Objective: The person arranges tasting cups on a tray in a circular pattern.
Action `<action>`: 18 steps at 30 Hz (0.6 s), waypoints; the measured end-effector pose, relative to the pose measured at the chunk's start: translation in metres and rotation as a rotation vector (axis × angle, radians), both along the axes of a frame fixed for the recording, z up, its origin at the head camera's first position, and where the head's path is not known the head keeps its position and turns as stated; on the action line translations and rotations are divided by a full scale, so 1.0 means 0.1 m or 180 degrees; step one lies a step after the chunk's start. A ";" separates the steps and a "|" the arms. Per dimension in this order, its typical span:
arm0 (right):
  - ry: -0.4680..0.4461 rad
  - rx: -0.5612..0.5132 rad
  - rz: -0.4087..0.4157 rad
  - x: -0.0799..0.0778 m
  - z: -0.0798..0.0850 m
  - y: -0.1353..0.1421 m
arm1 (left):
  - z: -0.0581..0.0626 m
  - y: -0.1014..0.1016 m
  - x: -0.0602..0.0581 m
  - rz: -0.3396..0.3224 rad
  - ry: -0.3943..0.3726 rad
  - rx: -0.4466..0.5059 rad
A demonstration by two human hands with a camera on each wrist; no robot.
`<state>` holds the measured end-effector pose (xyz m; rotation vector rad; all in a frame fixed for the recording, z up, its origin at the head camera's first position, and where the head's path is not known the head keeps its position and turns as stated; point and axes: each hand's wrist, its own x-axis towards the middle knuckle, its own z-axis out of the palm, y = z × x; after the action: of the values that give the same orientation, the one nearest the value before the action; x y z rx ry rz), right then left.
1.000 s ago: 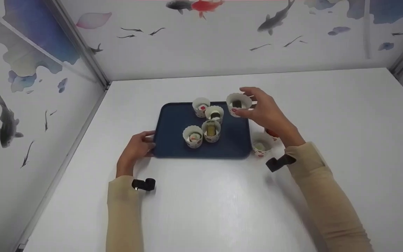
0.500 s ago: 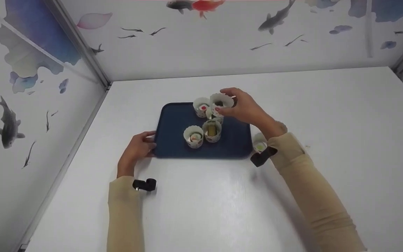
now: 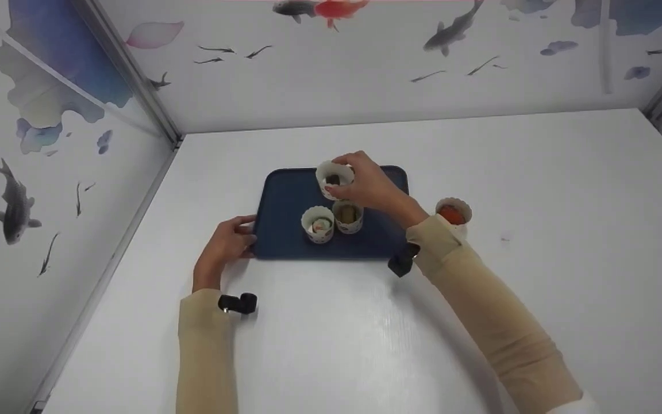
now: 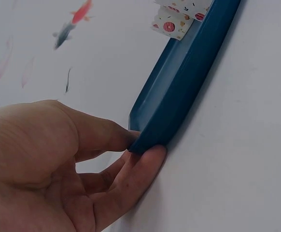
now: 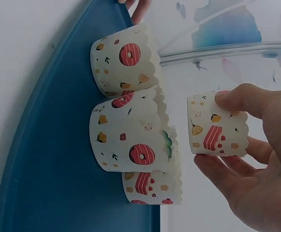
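Observation:
My left hand (image 3: 228, 240) pinches the left edge of a dark blue tray (image 3: 279, 192); in the left wrist view its thumb lies over the rim and fingers lie under it. Above the tray's back part, my right hand (image 3: 372, 183) holds a printed paper baking cup (image 5: 217, 124) by its sides, with a dark piece inside. Two more cups stand on the tray: one with a sushi roll (image 3: 318, 225), touching one with a brownish piece (image 3: 348, 217). Three cups show on the tray in the right wrist view. My right hand and its cup hide the cups behind them in the head view.
Right of the tray, a cup with orange-red filling (image 3: 453, 213) stands on the white table (image 3: 319, 333), partly behind my right sleeve (image 3: 497, 305). White panels with painted fish (image 3: 451, 34) rise at the back and left.
My right hand has carried its cup leftward over the tray's back, covering the cups there. The left hand stays on the tray edge; the right forearm now covers the cup beside the tray.

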<state>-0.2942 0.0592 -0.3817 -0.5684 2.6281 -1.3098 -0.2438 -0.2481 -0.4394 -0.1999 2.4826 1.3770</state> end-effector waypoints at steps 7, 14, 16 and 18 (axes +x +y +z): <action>0.0009 0.0048 0.0018 0.01 0.02 -0.23 | 0.01 0.00 0.00 0.0001 0.0031 -0.0005; 0.0114 0.0061 0.0031 0.07 0.01 -0.52 | 0.00 -0.01 0.02 0.0014 0.0015 0.0020; 0.0110 0.0075 0.0015 0.08 -0.01 -0.58 | -0.01 -0.01 0.02 0.0002 0.0018 0.0027; 0.0108 0.0100 0.0008 0.09 -0.02 -0.63 | -0.01 -0.01 0.02 -0.0012 0.0018 0.0022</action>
<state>-0.2852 -0.0033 -0.3837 -0.5941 2.6692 -1.2667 -0.2421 -0.2489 -0.4402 -0.1899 2.4812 1.3863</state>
